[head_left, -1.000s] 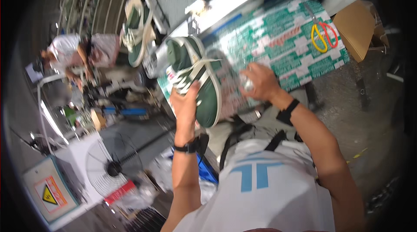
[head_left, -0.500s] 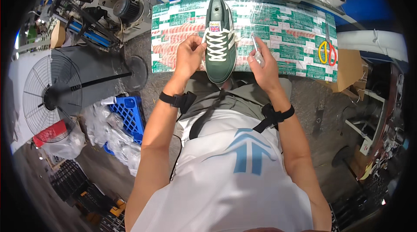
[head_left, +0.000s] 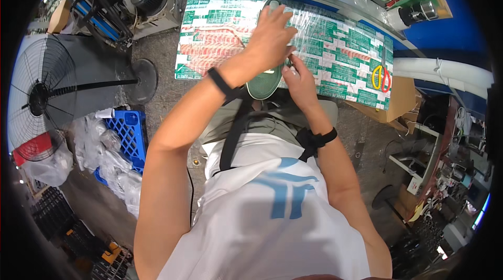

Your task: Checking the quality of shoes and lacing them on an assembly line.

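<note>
A dark green sneaker (head_left: 263, 85) lies on the table with its toe towards me; its heel end (head_left: 273, 1) shows beyond my hand. My left hand (head_left: 270, 39) reaches across the laces from the left, fingers bent, and covers most of the upper. Its fingertips are on the right side of the shoe, where I cannot make out what they hold. Close by, my right hand (head_left: 299, 78) is closed beside the shoe's right edge, thumb and fingers around a small tool (head_left: 289, 62) that is mostly hidden. The two hands nearly meet there.
Scissors (head_left: 381, 77) with yellow and red handles lie at the right of the tape-covered table (head_left: 335, 55). A cardboard box (head_left: 393, 104) stands below that end. On the left are a black fan (head_left: 39, 91) and a blue crate (head_left: 128, 138) beside clear plastic bags (head_left: 107, 149).
My left hand has moved from the shoe's left side across its top, covering the laces. My right hand has come left to the shoe with the small tool. The whole view has shifted and turned slightly.
</note>
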The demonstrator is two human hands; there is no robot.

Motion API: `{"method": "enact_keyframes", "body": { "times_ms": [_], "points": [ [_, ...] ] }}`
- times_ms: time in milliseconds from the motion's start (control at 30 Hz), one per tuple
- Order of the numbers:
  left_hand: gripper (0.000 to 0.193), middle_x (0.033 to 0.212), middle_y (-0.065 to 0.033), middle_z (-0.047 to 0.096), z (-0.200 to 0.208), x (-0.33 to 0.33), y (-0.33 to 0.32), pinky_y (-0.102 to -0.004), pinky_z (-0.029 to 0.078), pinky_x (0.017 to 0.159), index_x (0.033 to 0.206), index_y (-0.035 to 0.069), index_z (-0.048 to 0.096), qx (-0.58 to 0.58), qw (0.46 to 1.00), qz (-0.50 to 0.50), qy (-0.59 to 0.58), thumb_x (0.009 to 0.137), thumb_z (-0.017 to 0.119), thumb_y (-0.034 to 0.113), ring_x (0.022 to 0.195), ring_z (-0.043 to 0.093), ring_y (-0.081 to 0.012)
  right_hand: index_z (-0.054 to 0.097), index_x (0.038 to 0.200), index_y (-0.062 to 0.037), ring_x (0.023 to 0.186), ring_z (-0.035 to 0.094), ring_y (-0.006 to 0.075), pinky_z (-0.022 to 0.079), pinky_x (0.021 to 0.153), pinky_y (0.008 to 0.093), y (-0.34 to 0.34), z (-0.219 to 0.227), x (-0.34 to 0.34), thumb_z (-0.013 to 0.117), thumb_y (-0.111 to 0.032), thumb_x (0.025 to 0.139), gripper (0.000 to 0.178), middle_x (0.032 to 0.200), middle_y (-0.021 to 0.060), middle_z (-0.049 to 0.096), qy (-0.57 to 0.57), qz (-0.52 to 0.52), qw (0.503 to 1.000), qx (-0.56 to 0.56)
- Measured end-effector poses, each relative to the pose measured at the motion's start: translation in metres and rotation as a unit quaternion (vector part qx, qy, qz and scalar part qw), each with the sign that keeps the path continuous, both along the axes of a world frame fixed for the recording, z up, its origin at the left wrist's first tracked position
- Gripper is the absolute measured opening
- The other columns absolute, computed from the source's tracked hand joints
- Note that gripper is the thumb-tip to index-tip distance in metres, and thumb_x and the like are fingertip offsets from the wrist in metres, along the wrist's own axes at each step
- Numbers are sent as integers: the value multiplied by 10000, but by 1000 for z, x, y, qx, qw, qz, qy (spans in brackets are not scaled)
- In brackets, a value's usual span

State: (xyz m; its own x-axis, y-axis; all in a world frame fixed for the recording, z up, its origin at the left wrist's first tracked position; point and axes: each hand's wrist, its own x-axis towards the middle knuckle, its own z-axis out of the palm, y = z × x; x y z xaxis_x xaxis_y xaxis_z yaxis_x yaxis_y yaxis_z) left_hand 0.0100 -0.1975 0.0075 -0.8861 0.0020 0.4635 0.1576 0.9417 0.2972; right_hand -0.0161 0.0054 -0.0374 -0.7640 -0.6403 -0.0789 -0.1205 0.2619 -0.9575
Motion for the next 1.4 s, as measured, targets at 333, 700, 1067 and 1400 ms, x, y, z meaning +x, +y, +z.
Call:
{"method": "enact_keyframes", "body": {
  "times_ms": [333,700,1067,1400],
  "points": [
    [146,1048,-108,793,5,-33,-17,-568,399,1161,962,69,751,217,960,2,-176,984,758,214,1279,643,-313,600,1456,125,1266,687,461,522,1090,456,16,4,42,762,-381,953,731,1344,343,703,93,36,982,162],
    [579,1354,-221,728,32,-47,-67,-405,557,982,1496,50,630,377,917,24,-130,1036,777,369,1165,701,-269,496,1542,117,976,678,397,555,894,489,12,31,36,833,-325,850,888,1070,195,671,200,15,971,128],
    [794,1513,-191,660,-15,-44,-100,-406,563,1050,1682,136,442,360,892,15,-272,1007,838,271,1275,687,-284,515,1513,112,882,623,365,514,785,471,-53,52,7,864,-330,773,930,1019,192,628,469,153,864,101],
    [801,1304,-180,775,-16,-56,-104,-426,584,990,1556,129,573,321,911,20,-259,882,934,368,1164,751,-334,729,1306,39,1111,763,387,573,998,457,-86,74,18,767,-335,865,580,1166,272,776,28,218,975,16]
  ]
}}
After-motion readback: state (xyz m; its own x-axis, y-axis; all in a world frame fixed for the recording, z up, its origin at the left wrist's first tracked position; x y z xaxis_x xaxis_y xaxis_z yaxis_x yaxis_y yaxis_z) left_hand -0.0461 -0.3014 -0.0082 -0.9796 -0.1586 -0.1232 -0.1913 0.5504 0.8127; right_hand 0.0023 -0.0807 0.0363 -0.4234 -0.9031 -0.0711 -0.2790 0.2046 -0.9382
